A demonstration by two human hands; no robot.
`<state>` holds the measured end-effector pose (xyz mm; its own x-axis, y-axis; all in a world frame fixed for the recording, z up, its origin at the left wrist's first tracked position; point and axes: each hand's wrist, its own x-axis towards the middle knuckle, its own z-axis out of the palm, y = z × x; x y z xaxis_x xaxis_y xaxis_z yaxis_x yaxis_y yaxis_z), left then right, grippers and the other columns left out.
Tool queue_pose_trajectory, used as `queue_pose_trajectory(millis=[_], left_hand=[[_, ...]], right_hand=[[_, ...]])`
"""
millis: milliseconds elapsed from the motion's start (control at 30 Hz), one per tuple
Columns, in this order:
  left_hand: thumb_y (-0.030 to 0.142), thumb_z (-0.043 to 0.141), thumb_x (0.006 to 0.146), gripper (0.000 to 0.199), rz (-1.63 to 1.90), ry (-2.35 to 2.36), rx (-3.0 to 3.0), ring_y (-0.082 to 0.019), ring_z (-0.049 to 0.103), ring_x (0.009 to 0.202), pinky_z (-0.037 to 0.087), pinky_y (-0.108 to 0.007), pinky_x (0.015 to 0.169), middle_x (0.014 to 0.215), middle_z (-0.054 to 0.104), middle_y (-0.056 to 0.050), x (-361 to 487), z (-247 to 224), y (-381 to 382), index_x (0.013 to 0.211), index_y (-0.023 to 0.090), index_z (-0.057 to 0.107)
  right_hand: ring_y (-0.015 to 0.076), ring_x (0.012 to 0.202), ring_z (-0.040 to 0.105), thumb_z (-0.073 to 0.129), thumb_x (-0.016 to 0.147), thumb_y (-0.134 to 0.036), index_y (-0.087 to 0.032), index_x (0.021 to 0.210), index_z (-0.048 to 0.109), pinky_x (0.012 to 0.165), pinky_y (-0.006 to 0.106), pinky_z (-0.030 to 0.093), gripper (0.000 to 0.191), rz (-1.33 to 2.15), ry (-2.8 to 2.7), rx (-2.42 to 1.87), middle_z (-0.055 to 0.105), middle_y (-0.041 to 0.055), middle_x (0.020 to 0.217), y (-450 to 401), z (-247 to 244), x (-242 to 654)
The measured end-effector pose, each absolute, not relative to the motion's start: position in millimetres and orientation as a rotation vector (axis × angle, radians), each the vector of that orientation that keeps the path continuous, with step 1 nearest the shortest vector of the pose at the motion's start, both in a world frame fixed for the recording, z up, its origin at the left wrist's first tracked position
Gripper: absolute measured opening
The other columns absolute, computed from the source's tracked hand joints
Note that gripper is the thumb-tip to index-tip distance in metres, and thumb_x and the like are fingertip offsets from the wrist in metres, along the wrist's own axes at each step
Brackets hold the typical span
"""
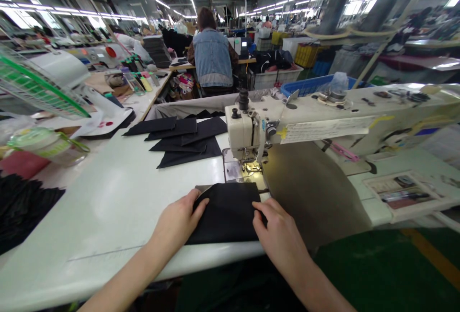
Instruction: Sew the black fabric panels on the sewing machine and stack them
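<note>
A folded black fabric piece point(226, 213) lies flat at the table's front edge, just before the sewing machine point(247, 134). My left hand point(181, 213) pinches its left side between thumb and fingers. On the opposite side, my right hand point(275, 221) grips the right edge with its fingertips. The lit needle area point(251, 167) sits a little beyond the fabric's far edge, and the two look apart. Left of the machine head, several black fabric pieces point(190, 140) overlap in a loose pile.
A white fan point(61, 75) with a green-rimmed guard and a plastic jar point(50, 144) stand at left. Dark gathered cloth point(25, 211) lies below them. A parts tray point(406, 194) is at right. Ahead, a person in a denim vest point(212, 58) sits facing away.
</note>
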<state>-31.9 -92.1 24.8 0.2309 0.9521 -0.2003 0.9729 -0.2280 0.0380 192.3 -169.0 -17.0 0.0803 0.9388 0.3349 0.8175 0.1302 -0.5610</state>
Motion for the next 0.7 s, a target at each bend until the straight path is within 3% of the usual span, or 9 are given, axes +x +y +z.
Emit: queue_pose_trajectory(millis=[100,200,267,367,500,700], left_hand=[[0.037,0.045,0.102,0.027,-0.154,1.915,2.423,-0.031,0.075,0.083,0.057,-0.037,0.068,0.093,0.074,-0.012,-31,25,-94,0.114,0.017,0.059],[0.021,0.047,0.097,0.042,0.294,1.618,2.735,-0.036,0.063,0.121,0.057,-0.049,0.093,0.136,0.061,-0.019,-25,21,-95,0.138,0.015,0.05],[0.009,0.041,0.095,0.052,0.496,1.172,2.835,-0.03,0.045,0.143,0.047,-0.048,0.111,0.155,0.046,-0.014,-14,17,-96,0.145,0.019,0.045],[0.008,0.038,0.099,0.051,0.431,0.834,2.766,-0.023,0.035,0.15,0.039,-0.043,0.12,0.16,0.041,-0.009,5,8,-98,0.148,0.02,0.044],[0.02,0.047,0.101,0.052,0.245,0.846,2.777,-0.028,0.029,0.152,0.032,-0.053,0.122,0.161,0.039,-0.011,16,-3,-95,0.153,0.018,0.039],[0.033,0.047,0.105,0.049,0.228,0.893,2.749,-0.027,0.031,0.152,0.03,-0.053,0.123,0.161,0.039,-0.011,6,-3,-62,0.152,0.019,0.042]], right_hand=[[0.0249,0.086,0.07,0.052,0.09,-0.012,-0.017,0.1,0.072,0.074,0.038,0.062,0.023,0.142,-1.853,-1.737,0.068,0.0102,0.094,-168,-14,192],[0.0294,0.103,0.067,0.051,0.09,-0.006,-0.013,0.101,0.071,0.087,0.043,0.061,0.023,0.023,-1.98,-1.669,0.067,0.0163,0.109,-168,-14,192],[0.0289,0.106,0.067,0.048,0.09,-0.002,-0.01,0.105,0.069,0.092,0.044,0.06,0.027,-0.038,-2.054,-1.603,0.068,0.0173,0.112,-169,-19,194],[0.0278,0.102,0.069,0.045,0.091,-0.001,-0.009,0.108,0.069,0.093,0.044,0.06,0.03,-0.084,-2.103,-1.562,0.071,0.0166,0.108,-169,-28,198],[0.0291,0.108,0.068,0.044,0.095,-0.005,-0.005,0.113,0.068,0.097,0.045,0.058,0.03,-0.131,-2.123,-1.499,0.071,0.0195,0.115,-166,-39,202],[0.0324,0.117,0.065,0.048,0.099,-0.015,-0.002,0.119,0.066,0.1,0.049,0.057,0.031,-0.104,-2.053,-1.456,0.068,0.0234,0.124,-141,-43,195]])
